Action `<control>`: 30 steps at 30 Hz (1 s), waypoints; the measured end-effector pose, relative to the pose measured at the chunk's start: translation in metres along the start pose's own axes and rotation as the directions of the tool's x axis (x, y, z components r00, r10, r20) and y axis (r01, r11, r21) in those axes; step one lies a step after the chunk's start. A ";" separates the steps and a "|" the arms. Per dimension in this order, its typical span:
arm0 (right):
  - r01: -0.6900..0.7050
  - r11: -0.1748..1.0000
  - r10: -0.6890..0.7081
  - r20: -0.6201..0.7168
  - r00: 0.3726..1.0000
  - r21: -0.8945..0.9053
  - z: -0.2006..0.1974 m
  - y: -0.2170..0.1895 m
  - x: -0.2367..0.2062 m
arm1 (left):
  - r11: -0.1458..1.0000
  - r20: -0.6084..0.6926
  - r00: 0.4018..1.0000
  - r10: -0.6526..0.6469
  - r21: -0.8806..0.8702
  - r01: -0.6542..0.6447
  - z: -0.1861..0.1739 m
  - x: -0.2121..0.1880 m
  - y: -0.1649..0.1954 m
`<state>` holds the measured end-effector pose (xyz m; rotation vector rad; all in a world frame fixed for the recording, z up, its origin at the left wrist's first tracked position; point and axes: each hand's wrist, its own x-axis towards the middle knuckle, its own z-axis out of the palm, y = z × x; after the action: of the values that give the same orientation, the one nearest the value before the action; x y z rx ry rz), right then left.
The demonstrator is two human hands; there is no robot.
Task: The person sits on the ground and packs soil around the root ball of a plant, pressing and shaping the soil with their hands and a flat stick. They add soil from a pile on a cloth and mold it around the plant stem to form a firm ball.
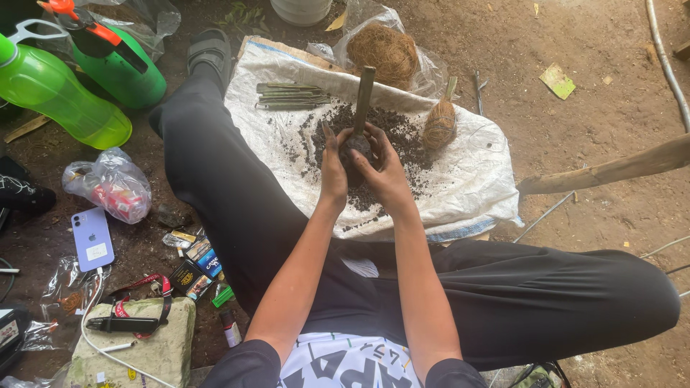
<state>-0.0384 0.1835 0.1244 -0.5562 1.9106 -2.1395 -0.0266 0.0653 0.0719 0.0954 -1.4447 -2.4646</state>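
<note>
Hands packing soil around a cutting.
Left hand (334,167) and right hand (384,169) clench the soil ball (356,147) holding an upright stem (364,90), over a white sack (474,179).

green bottles (50,90), white sack (474,179), lilac phone (92,238)

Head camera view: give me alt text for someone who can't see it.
Both hands, left hand and right hand, press a ball of dark soil around the base of an upright stick, over a white woven sack scattered with loose soil. A fibre-wrapped bundle and cut sticks lie on the sack.
</note>
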 end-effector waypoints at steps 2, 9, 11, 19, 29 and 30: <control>-0.029 0.999 0.026 -0.075 0.997 -0.042 0.007 -0.002 0.000 | 0.994 -0.004 1.000 -0.008 0.108 0.008 0.003 -0.003 -0.001; -0.132 0.967 0.138 -0.017 0.990 0.219 0.006 -0.016 0.001 | 0.996 0.114 0.991 -0.069 -0.051 0.075 0.001 -0.002 0.007; -0.145 0.870 0.084 0.148 0.985 0.471 -0.001 -0.021 0.001 | 0.960 0.056 0.985 -0.163 -0.220 0.172 0.000 0.000 0.009; -0.040 0.971 0.054 -0.053 0.997 0.235 0.005 0.000 0.000 | 0.940 0.067 0.975 -0.213 -0.258 0.224 -0.001 -0.004 0.016; -0.103 0.979 0.085 0.110 0.990 0.178 0.006 -0.016 -0.003 | 0.892 0.070 0.966 -0.249 -0.371 0.257 -0.008 -0.003 0.025; -0.045 0.994 0.035 0.106 0.994 0.097 0.007 -0.019 -0.005 | 0.885 0.049 0.960 -0.276 -0.376 0.274 -0.009 -0.003 0.025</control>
<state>-0.0294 0.1815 0.1431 -0.5922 1.7359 -2.1232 -0.0171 0.0472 0.0890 0.2420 -0.9778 -2.9247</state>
